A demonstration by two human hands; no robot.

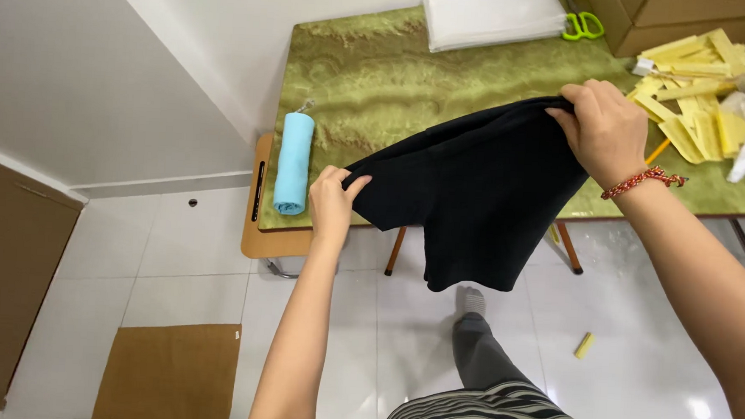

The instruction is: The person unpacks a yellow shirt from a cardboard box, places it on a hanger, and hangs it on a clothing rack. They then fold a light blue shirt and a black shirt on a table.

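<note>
While you stretch the black garment (pixel 466 197) over the green table (pixel 371 73), its long axis runs hand to hand.
Left hand (pixel 332 201) pinches the lower corner, right hand (pixel 602 128) clamps the upper edge; the hem hangs, probably clear of the floor.

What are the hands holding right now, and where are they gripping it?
Both hold a black garment by its upper edge: the left hand pinches one end, the right hand the other, the rest hanging off the table edge.

arms: bare, no sleeves | right wrist: red braided bracelet (pixel 643 182) | trousers (pixel 498 412): dark, striped | sock (pixel 470 301): grey
</note>
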